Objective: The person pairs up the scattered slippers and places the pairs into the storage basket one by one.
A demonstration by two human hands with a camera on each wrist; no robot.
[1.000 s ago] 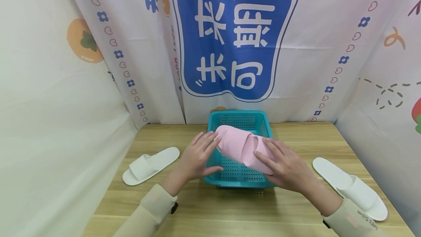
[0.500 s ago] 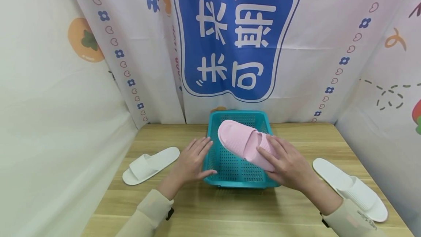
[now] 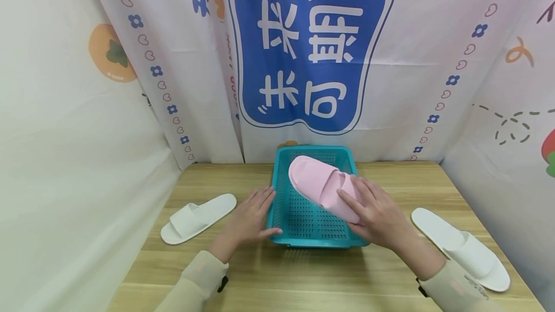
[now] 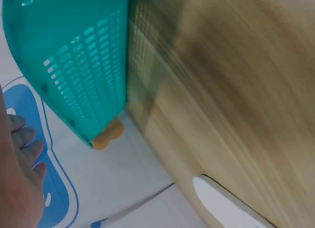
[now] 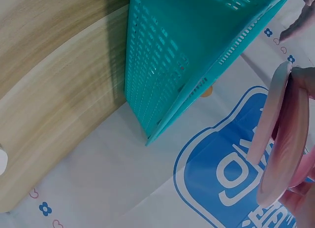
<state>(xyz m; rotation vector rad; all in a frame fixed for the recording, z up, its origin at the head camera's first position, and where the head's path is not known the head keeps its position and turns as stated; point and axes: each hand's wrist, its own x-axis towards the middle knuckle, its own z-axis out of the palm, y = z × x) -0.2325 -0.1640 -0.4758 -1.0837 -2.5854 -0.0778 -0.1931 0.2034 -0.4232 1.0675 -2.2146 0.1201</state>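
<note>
Two hands are busy in the middle of the frame. The right hand (image 3: 376, 215) grips a soft pink ribbed slipper (image 3: 318, 184) by its strap end and holds it tilted over the teal plastic basket with little holes (image 3: 286, 215). The slipper's round end points up and to the left, above the far half of the basket. The left hand (image 3: 248, 219) lies open, with straight fingers beside the basket's left wall, touching or almost touching it.

To do this well, the left hand should keep the basket from sliding. The right hand should turn the slipper flat, line it up with the long side of the basket, and lower it gently inside.

One white slipper (image 3: 197, 218) lies at the left of the wooden tabletop (image 3: 303, 273). Another white slipper (image 3: 461, 247) lies at the lower right.

Big white Chinese signs fill a blue tooth-shaped patch on the cloth behind (image 3: 310, 47). Two of them look like 未 and 可; I cannot read the rest for sure.
</note>
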